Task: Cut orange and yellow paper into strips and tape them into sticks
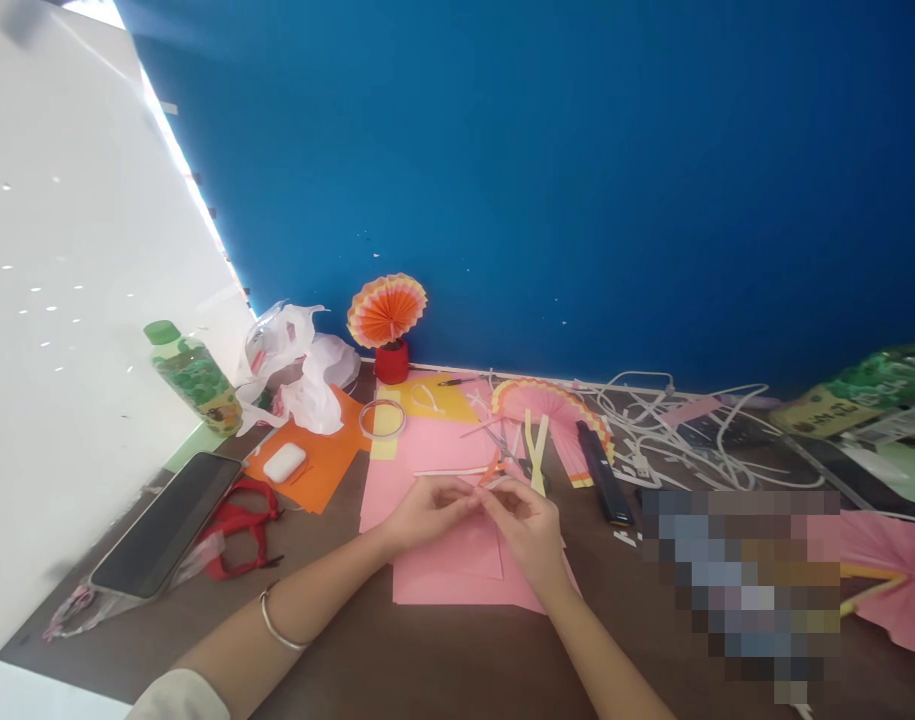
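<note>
Left hand [427,512], right hand [528,520] pinch small pink strip [487,487] between fingertips, grip closed.

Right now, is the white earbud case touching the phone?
Apart. The head view shows the white earbud case lying on the orange paper, with a strip of bare brown table and the paper's edge between it and the phone.
</note>
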Demonstrator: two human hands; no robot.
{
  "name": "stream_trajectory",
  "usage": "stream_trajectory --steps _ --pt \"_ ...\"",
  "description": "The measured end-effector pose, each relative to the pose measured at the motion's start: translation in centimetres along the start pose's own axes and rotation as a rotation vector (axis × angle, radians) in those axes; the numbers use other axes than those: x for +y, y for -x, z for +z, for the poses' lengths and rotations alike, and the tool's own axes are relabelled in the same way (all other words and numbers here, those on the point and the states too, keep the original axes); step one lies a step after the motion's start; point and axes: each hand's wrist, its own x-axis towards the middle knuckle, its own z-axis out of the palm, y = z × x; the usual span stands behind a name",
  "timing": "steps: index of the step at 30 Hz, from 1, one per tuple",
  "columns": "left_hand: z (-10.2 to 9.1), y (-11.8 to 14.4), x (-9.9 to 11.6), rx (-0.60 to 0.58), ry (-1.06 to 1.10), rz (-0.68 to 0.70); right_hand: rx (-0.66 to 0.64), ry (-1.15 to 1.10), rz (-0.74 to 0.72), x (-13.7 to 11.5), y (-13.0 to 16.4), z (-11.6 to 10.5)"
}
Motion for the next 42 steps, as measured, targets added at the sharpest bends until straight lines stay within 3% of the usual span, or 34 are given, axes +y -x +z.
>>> stream_trajectory --steps 7,14,42 --pt "0.0 0.1 0.1 -0.058 -0.002 -0.023 0.010 0.002 -0.097 0.4 0.0 0.0" --pt "0.0 0.3 0.3 -0.071 -0.049 -0.053 0.083 -0.041 0.008 0.1 -0.3 -0.3" --pt "0.1 0.6 1.5 -0.145 -0.121 -0.128 0.223 -0.153 0.059 -0.4 -0.8 -1.2"
